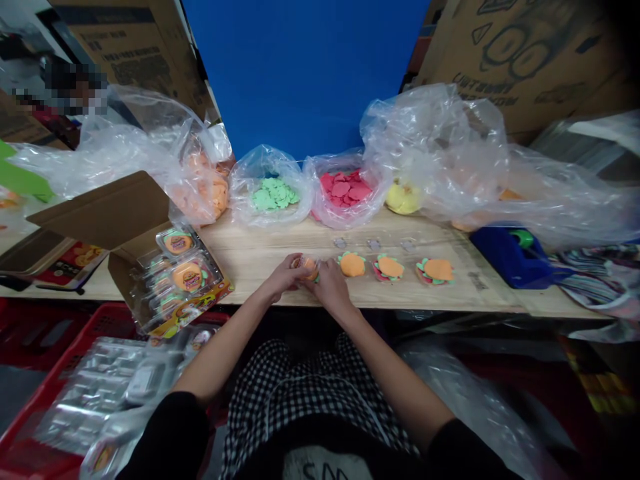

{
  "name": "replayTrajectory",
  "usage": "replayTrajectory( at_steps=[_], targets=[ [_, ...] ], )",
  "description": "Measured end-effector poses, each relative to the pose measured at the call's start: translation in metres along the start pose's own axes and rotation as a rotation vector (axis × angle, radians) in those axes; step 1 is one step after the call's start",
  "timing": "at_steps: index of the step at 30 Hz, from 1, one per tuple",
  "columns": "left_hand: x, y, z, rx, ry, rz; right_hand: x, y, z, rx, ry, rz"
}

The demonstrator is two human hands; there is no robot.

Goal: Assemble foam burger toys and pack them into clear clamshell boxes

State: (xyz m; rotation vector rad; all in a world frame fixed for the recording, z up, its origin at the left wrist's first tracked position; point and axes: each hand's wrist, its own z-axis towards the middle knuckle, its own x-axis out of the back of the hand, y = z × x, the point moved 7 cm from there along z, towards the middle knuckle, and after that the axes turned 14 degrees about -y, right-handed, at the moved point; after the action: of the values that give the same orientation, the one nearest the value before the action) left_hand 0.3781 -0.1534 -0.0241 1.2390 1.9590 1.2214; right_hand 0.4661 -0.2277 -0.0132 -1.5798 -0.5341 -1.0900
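Between my two hands, over the front of the wooden table (pixel 250 243), is a small clear plastic box (pixel 309 268) with an orange toy burger in it. My left hand (pixel 285 279) closes round its left side. My right hand (pixel 331 285) grips the right side, covering part of it. Just right of my hands, three layered toy burgers (pixel 352 264) sit in a row in clear trays, with orange tops over green and red layers. An open cardboard display box (pixel 125 280) at the left holds several packed burgers (pixel 188 276).
Along the back stand plastic bags of orange pieces (pixel 215 193), green pieces (pixel 275 194), red pieces (pixel 345 188) and yellow pieces (pixel 403 197). A blue tape dispenser (pixel 515 260) is at the right. Below left, a red crate (pixel 37 407) holds clear packaging. A person (pixel 70 83) is far left.
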Motion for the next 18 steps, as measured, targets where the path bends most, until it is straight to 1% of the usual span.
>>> replayTrajectory(
  at_steps=[4, 8, 11, 13, 15, 18],
  targets=[
    [-0.004, 0.001, 0.003, -0.034, 0.022, 0.021, -0.009, 0.007, -0.001, 0.048, -0.022, 0.125],
    [-0.008, 0.002, 0.007, -0.137, 0.053, 0.087, -0.015, 0.025, -0.018, 0.051, 0.017, 0.368],
    [-0.008, 0.004, 0.009, -0.201, 0.125, 0.269, -0.021, 0.043, -0.032, -0.054, 0.035, 0.615],
    [-0.009, 0.006, 0.008, -0.217, 0.178, 0.435, -0.028, 0.05, -0.037, -0.158, -0.011, 0.818],
    [-0.011, 0.008, 0.006, -0.217, 0.219, 0.563, -0.033, 0.048, -0.038, -0.247, -0.066, 1.052],
    [-0.015, 0.011, -0.002, -0.221, 0.266, 0.609, -0.035, 0.039, -0.037, -0.324, -0.092, 1.353]
  ],
)
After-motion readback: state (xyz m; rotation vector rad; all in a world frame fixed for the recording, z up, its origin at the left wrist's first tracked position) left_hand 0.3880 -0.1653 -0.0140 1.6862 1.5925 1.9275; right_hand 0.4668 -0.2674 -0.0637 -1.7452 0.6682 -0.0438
